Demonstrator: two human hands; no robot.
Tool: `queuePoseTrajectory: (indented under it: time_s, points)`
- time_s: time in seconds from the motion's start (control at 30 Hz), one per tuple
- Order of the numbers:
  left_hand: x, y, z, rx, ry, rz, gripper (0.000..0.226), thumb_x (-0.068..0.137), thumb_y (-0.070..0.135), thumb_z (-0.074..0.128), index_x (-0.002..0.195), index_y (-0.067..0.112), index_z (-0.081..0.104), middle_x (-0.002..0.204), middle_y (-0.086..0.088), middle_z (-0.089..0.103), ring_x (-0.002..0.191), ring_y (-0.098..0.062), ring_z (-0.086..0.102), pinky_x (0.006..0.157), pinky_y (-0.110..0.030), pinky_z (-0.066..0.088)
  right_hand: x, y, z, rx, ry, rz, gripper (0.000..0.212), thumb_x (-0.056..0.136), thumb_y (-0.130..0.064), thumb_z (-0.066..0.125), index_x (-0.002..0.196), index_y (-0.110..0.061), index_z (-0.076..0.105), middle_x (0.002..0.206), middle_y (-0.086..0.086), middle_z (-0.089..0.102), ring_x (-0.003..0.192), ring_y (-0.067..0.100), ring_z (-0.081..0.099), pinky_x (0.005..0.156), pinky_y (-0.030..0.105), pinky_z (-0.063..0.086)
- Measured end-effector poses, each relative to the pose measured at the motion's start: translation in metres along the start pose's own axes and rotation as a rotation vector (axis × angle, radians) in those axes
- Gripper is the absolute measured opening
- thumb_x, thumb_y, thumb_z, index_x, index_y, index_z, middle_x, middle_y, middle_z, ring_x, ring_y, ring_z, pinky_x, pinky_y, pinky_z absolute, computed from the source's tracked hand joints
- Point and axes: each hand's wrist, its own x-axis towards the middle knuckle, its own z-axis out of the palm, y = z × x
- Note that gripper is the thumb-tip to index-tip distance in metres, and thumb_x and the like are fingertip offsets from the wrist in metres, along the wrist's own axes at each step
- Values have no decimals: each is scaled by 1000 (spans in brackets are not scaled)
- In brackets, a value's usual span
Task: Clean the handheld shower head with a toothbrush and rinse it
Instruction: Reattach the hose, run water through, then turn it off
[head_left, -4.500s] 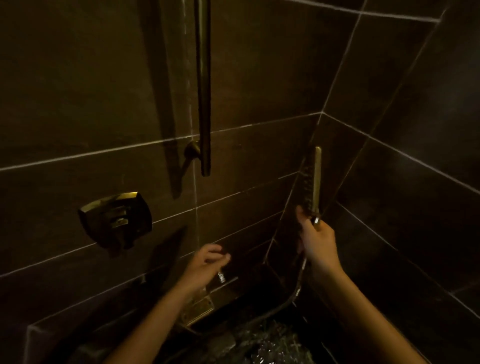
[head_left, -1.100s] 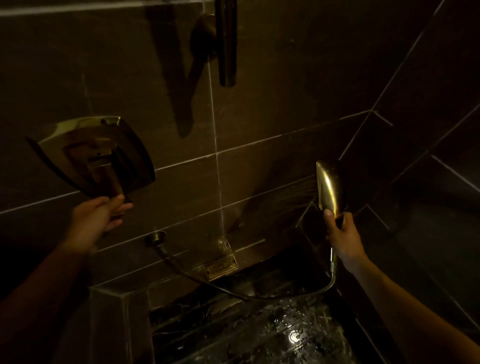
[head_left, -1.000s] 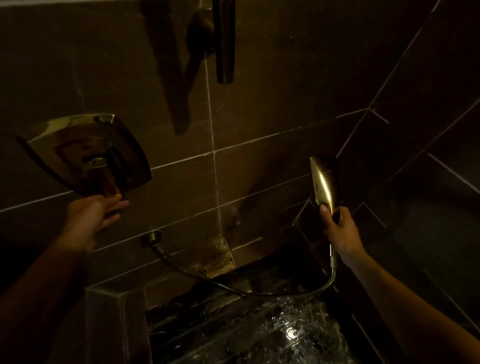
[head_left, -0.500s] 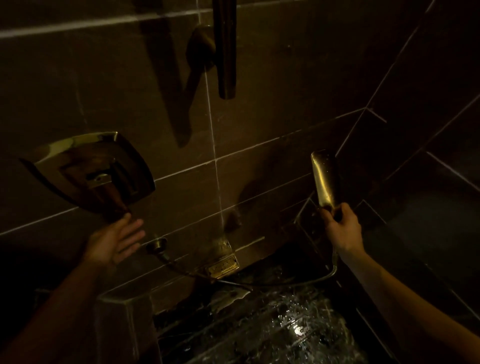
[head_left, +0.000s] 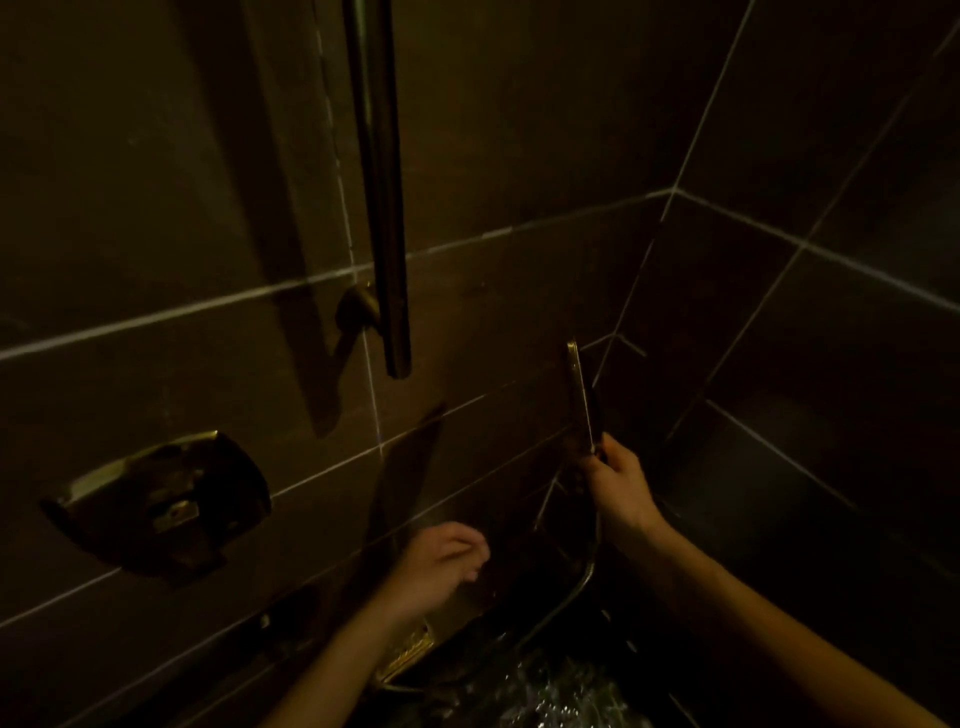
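Gripping the shower head (head_left: 581, 400) by its lower end, the right hand (head_left: 618, 486) holds it upright, edge-on, near the far corner; left hand (head_left: 441, 566) hangs loosely curled and empty, lower left of it.

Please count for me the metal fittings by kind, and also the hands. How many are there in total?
Shower head: 1
Hose: 1
Wall rail: 1
Valve plate: 1
Hands: 2, left and right
Total: 6
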Motion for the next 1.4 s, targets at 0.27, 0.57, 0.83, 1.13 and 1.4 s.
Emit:
queuePoseTrajectory:
  time_s: [0.27,0.57,0.83,1.13,1.4]
  points:
    - [8,111,53,55,-178,228,21,92,25,66,111,32,64,109,7,70,105,-10,66,91,-28,52,-18,-103,-23,109,-118,2,26,104,-13,50,122,-10,68,107,4,69,99,20,64,83,33,48]
    - [3,195,72,71,-125,385,25,96,23,61,121,26,64,105,11,69,91,-1,63,77,-18,49,-17,-172,-63,334,-369,20,35,92,-10,60,126,-12,69,126,11,73,117,27,69,97,49,52]
    - [-8,230,90,49,88,544,23,95,19,63,106,40,63,100,13,72,88,1,68,71,-19,53,-17,-209,-77,126,-367,-148,25,98,-14,60,121,-7,68,108,12,72,102,21,70,87,34,57]
    - [-32,266,82,64,261,586,19,92,32,67,111,33,66,110,-6,74,87,-25,71,74,-28,57,-29,-242,-88,-171,-295,-526,12,97,-11,67,103,-20,72,94,-6,77,88,2,73,71,17,54]
    - [-79,342,55,170,447,745,15,94,16,65,83,24,61,70,0,62,60,-10,56,57,-29,43,-37,-333,-80,-174,-356,-612,8,95,-11,70,103,-13,71,95,2,72,89,15,70,73,27,57]
